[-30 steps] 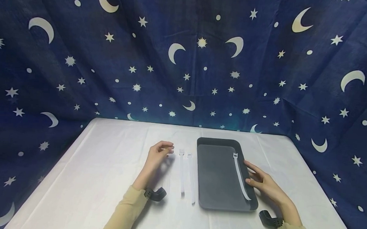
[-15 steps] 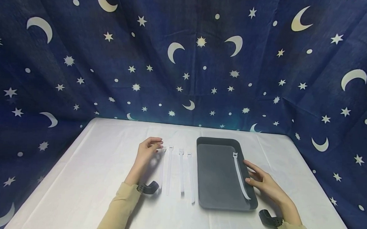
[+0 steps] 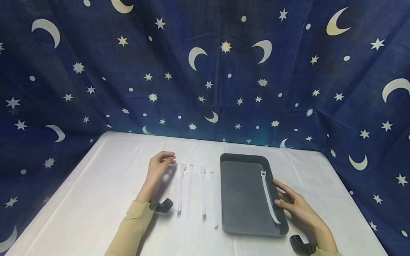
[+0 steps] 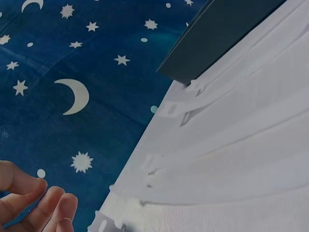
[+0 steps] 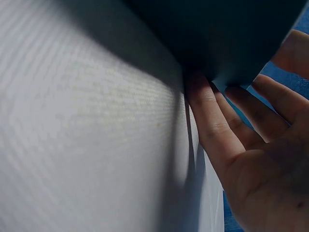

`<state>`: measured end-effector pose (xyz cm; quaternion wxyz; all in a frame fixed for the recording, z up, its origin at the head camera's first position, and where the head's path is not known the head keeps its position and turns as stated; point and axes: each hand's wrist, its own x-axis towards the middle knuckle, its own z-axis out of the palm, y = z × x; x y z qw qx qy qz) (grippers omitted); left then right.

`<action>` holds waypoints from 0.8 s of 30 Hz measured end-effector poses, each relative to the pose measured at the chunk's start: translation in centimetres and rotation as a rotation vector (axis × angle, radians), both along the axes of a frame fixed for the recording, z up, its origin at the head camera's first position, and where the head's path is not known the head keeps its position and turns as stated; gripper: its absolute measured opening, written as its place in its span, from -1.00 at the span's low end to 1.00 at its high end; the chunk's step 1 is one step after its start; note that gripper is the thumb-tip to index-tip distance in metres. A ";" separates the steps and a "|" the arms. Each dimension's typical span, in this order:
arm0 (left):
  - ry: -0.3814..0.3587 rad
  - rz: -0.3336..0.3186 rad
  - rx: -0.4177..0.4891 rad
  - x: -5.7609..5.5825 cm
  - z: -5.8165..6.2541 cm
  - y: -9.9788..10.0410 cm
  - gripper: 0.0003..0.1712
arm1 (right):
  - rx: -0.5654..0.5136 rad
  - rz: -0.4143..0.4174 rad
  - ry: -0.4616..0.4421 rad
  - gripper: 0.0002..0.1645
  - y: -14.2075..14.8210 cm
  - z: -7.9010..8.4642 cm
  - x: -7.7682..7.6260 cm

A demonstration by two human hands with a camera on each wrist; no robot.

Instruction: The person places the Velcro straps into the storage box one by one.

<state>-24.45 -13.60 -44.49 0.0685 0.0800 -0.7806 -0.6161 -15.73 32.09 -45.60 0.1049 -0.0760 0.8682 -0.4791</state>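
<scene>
My left hand (image 3: 159, 167) hovers at the left end of a row of white cable ties, its fingers loosely bent and thumb close to the index finger. In the left wrist view its fingertips (image 4: 54, 203) show nothing between them. Nearest to it in the head view lies one cable tie (image 3: 180, 187); others lie alongside, including the cable tie (image 3: 203, 192) and the cable tie (image 3: 214, 200). My right hand (image 3: 298, 206) rests on the right side of a dark grey tray (image 3: 225, 157). In the right wrist view its extended fingers (image 5: 217, 123) touch the tray's outer wall.
One white cable tie (image 3: 269, 196) lies inside the tray along its right side. A white cloth covers the table (image 3: 97, 188). Behind it hangs a dark blue curtain (image 3: 180, 59) with moons and stars. Dark wrist mounts (image 3: 161, 205) sit on both wrists.
My left hand has moved left and slightly away from me, uncovering two cable ties left of the other pair. My right hand and the tray have stayed in place.
</scene>
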 end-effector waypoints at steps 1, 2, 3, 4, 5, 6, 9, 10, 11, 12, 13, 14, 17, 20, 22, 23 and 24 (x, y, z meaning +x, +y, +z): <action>-0.001 0.006 0.003 0.0 -0.1 -0.1 -0.73 | -0.001 0.000 -0.001 -0.14 0.0 0.0 0.0; -0.002 0.012 0.004 -0.1 -0.2 -0.2 -0.73 | -0.001 0.000 -0.001 -0.14 0.0 0.0 0.0; -0.004 0.014 0.002 -0.1 -0.2 -0.3 -0.73 | -0.001 0.001 -0.002 -0.14 0.0 0.0 0.0; -0.003 0.019 0.005 -0.1 -0.3 -0.4 -0.73 | -0.001 0.003 -0.002 -0.14 0.0 0.0 0.0; -0.003 0.021 0.003 -0.2 -0.3 -0.5 -0.73 | 0.000 0.004 -0.002 -0.14 0.0 -0.1 0.0; -0.004 0.024 0.001 -0.2 -0.4 -0.6 -0.73 | 0.000 0.005 -0.002 -0.14 0.0 -0.1 -0.1; -0.013 0.031 -0.026 -0.2 -0.6 -0.9 -0.72 | 0.004 0.007 0.001 -0.14 0.0 -0.1 -0.1; -0.016 0.034 -0.034 -0.3 -0.7 -1.0 -0.72 | 0.005 0.007 0.002 -0.15 0.0 -0.1 -0.1; -0.023 0.036 -0.044 -0.3 -0.9 -1.0 -0.72 | 0.007 0.007 0.003 -0.15 0.0 -0.1 -0.1; -0.030 0.038 -0.049 -0.4 -1.0 -1.1 -0.72 | 0.006 0.008 0.004 -0.15 0.0 -0.1 -0.1; -0.035 0.039 -0.055 -0.4 -1.1 -1.1 -0.72 | 0.007 0.008 0.005 -0.15 0.0 -0.1 -0.1; -0.037 0.038 -0.057 -0.5 -1.2 -1.2 -0.72 | 0.006 0.008 0.005 -0.15 0.0 -0.1 -0.1; -0.036 0.047 -0.055 -0.6 -1.5 -1.3 -0.72 | 0.006 0.006 0.005 -0.15 0.0 -0.2 -0.1; -0.023 0.058 -0.078 -0.7 -1.7 -1.3 -0.72 | 0.006 0.004 0.004 -0.15 0.1 -0.1 0.0; -0.018 0.061 -0.104 -0.7 -1.9 -1.4 -0.72 | 0.009 0.004 0.006 -0.15 0.1 -0.1 0.0; -0.020 0.061 -0.122 -0.8 -2.1 -1.4 -0.72 | 0.015 0.004 0.007 -0.15 0.1 -0.1 0.0; -0.020 0.058 -0.139 -0.8 -2.2 -1.5 -0.72 | 0.019 0.004 0.009 -0.15 0.1 -0.1 0.0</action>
